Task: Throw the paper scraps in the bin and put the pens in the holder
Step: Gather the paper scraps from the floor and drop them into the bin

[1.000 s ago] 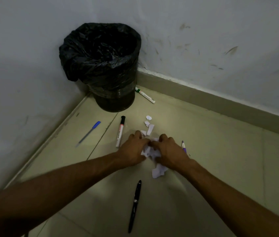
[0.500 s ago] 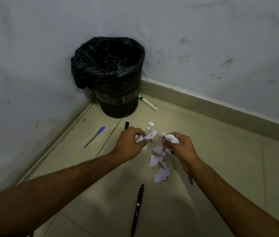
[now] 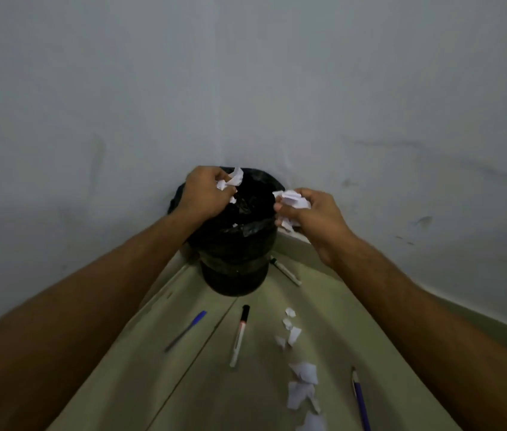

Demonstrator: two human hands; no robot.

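On the floor at the left lies a blue pen (image 3: 186,330), its cap end pointing up-right toward the bin (image 3: 233,244). Next to it a marker (image 3: 239,335) lies almost straight, black cap toward the bin. The left hand (image 3: 205,192) is over the bin's mouth, fingers closed around white paper scraps (image 3: 233,180). The right hand (image 3: 311,217) is at the bin's right edge, fingers gripping more crumpled scraps (image 3: 292,200). Loose scraps (image 3: 303,373) stay on the floor, and a purple pen (image 3: 360,399) lies further right, tip pointing away.
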